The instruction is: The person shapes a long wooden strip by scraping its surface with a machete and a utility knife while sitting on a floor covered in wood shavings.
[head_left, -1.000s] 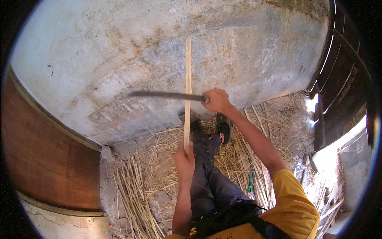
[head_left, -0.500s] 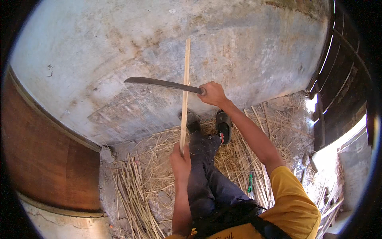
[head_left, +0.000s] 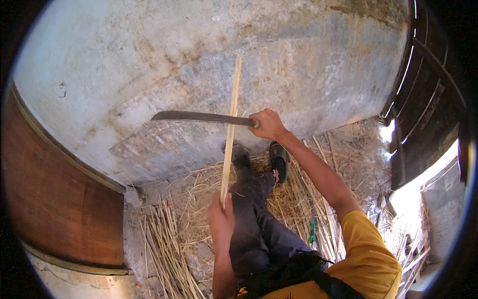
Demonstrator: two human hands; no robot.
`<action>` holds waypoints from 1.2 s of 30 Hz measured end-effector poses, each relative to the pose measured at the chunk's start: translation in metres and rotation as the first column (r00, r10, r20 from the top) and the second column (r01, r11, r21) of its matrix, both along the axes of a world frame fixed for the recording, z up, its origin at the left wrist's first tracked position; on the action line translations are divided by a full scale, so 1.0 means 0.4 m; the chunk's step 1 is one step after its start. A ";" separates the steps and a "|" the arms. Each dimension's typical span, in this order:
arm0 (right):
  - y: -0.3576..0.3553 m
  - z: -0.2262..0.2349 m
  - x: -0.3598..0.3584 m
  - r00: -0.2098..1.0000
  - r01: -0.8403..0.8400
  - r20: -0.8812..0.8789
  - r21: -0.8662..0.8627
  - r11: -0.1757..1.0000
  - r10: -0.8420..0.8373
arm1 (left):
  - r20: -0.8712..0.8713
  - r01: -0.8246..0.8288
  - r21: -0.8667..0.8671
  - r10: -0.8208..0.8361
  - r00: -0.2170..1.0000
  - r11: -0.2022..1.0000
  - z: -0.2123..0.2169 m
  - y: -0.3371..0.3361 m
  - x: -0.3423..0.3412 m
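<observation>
My left hand [head_left: 221,217] is closed round the lower end of a long pale strip, apparently split bamboo [head_left: 228,158], which stands up and away from me over my legs. In my right hand [head_left: 269,124] is the handle of a machete [head_left: 199,117], most of the handle hidden by my fingers. Its dark, slightly curved blade points left and crosses the strip, touching it near the middle. A small raised sliver shows on the strip by the blade.
A stained grey wall [head_left: 298,74] rises ahead. Bundles of thin strips [head_left: 167,249] lie on the floor at left, and more strips and shavings [head_left: 298,199] at right around my shoes [head_left: 280,162]. A green-handled tool [head_left: 312,231] rests among them. A brown wooden panel [head_left: 64,194] stands at left.
The machete has slid down the strip toward me, its blade now more level. My left hand and the strip's lower end have shifted slightly nearer and to the left.
</observation>
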State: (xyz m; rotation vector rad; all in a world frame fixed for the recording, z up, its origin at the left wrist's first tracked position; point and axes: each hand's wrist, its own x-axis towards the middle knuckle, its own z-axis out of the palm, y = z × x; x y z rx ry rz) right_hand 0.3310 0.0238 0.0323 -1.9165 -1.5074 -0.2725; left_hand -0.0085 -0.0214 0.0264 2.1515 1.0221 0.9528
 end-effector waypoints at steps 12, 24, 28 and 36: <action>-0.103 0.053 -0.012 0.997 0.052 -0.054 0.038 0.998 -0.050 | -0.111 -0.030 -0.011 0.028 0.993 0.999 0.014 -0.102 -0.107; -0.202 0.031 -0.049 0.991 0.112 -0.086 0.052 0.992 -0.107 | -0.218 -0.040 -0.076 0.022 0.976 0.996 0.028 -0.173 -0.155; -0.227 -0.011 -0.036 0.985 0.149 -0.062 -0.159 0.976 -0.160 | -0.292 -0.061 -0.156 0.013 0.956 0.986 0.034 -0.204 -0.164; -0.309 -0.027 -0.135 0.997 -0.027 0.063 -0.182 0.983 0.039 | -0.243 -0.012 -0.132 -0.021 0.970 0.991 -0.012 -0.228 -0.214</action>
